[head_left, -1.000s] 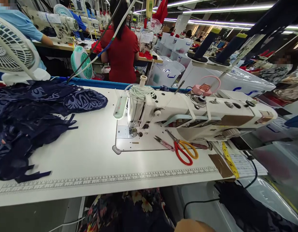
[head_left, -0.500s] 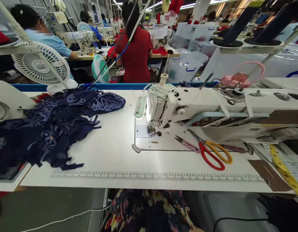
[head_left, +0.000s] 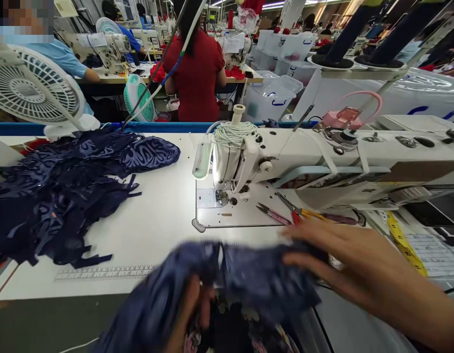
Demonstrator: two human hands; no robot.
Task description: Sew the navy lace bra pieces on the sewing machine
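Note:
Dark navy patterned fabric (head_left: 264,274), blurred by motion, spans the front edge of the table between my hands. My left hand (head_left: 192,309) is at the bottom centre, its fingers bent around the fabric and partly covered by it. From the right, my right hand (head_left: 333,260) reaches over the other end, thumb and fingers on the cloth. Beyond them stands a white sewing machine (head_left: 234,162), its needle area lit. Red and orange scissors (head_left: 295,215) lie partly behind my right hand, beside small pink-handled snips (head_left: 273,214).
A heap of navy fabric pieces (head_left: 65,191) covers the table's left side. A white fan (head_left: 36,88) stands behind it. Thread cones (head_left: 352,39) and a yellow tape measure (head_left: 405,245) are on the right. A person in red (head_left: 195,73) sits ahead.
Both hands have come into view with the navy fabric, over the table's front edge. The camera view has shifted a little, and the scissors are now partly covered.

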